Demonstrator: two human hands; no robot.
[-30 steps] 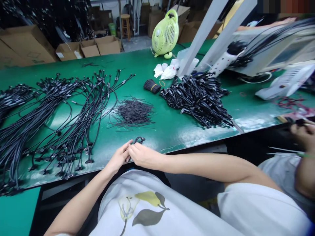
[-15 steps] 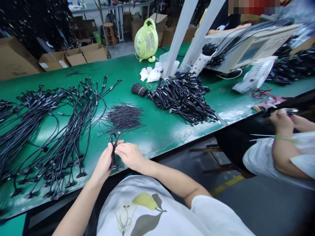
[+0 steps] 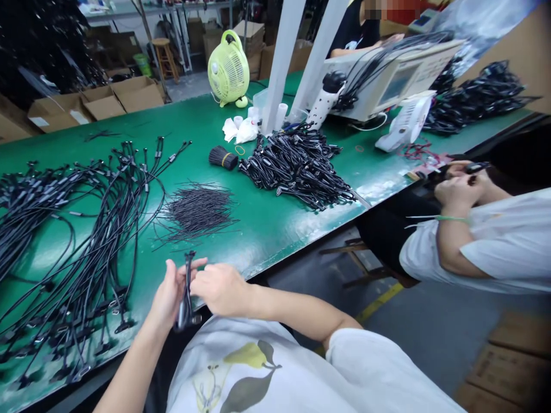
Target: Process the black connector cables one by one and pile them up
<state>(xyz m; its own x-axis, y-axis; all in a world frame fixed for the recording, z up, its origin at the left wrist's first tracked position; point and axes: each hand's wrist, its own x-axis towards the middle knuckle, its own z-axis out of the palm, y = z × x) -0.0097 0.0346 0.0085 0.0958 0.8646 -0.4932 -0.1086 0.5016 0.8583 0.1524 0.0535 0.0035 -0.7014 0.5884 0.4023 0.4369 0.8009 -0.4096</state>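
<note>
A folded black cable point(image 3: 187, 287) stands upright between my hands at the table's front edge, its metal-ended plug low down. My left hand point(image 3: 167, 295) is behind it, thumb raised clear and fingers stretched out, with the cable against them. Curled fingers of my right hand point(image 3: 221, 289) pinch the cable from the right; their tips are partly hidden. Just beyond lies a loose pile of thin black ties point(image 3: 200, 211). Long unfolded cables point(image 3: 109, 229) spread over the left side. A heap of folded cables point(image 3: 297, 166) lies farther right.
A banded bundle of ties point(image 3: 222, 158) lies behind the pile. A green fan point(image 3: 229, 71), white posts point(image 3: 284, 57), a spotted bottle point(image 3: 321, 109), a boxy instrument point(image 3: 396, 80) and a small white fan point(image 3: 407, 123) stand farther back. At right sits a co-worker, hands point(image 3: 460, 183) on a small dark object.
My view has swung to the right. The folded cable has turned, its loop no longer facing me. My left fingers have opened and its thumb has lifted away, while my right fingers have curled in.
</note>
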